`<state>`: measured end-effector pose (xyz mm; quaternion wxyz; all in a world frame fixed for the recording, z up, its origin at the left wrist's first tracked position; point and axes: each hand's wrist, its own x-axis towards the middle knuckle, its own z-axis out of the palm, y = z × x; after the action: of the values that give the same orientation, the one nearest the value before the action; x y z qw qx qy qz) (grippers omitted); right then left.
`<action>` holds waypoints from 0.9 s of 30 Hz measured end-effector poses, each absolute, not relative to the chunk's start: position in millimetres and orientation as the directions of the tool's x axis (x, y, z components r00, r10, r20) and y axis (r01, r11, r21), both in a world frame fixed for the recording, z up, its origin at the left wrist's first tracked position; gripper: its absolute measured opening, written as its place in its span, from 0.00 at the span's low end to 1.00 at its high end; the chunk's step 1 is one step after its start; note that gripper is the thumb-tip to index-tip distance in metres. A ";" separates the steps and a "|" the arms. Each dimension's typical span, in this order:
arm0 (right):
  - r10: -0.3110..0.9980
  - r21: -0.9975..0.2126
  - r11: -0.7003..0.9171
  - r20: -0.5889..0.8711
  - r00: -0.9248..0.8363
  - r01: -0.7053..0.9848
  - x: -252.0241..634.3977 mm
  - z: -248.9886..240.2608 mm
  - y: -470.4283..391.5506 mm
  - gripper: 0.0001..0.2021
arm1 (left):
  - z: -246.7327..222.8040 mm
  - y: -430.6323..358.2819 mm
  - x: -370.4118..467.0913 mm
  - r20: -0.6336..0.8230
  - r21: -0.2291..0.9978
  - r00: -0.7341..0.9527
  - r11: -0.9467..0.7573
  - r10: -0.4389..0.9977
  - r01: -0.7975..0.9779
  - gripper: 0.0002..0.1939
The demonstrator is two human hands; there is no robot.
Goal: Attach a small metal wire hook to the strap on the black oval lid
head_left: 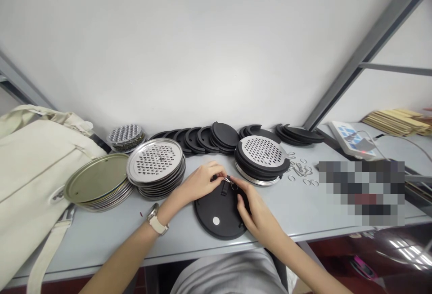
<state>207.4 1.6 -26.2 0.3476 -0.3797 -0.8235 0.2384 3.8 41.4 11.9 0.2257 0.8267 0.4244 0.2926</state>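
Observation:
A round black disc (216,213) with a white dot lies flat near the table's front edge. My left hand (207,179) is closed over its far side and pinches a small silver metal clip (227,180). My right hand (251,206) reaches in from the right, its thumb and forefinger closed on a small metal ring (234,186) at the clip's end. Both pieces are beside a short black strap (224,189) on the disc. Whether ring and clip are linked is too small to tell.
Perforated metal plates (155,161) and green metal plates (101,175) are stacked on the left. Black discs (226,134) line the wall. Another stack (263,150) has a perforated plate on top. Loose rings and clips (300,170) lie right of it. A cream bag (37,186) stands far left.

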 end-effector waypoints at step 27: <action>0.820 -0.699 0.543 0.320 -0.475 0.466 208.8 -25.3 3.5 0.17 | 12.4 45.5 0.2 0.301 0.705 0.453 -0.516 0.839 0.487 0.07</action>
<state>208.8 3.5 -25.3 0.3270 -0.3944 -0.8151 0.2705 0.2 45.5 12.4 0.2716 0.8081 0.4103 0.3239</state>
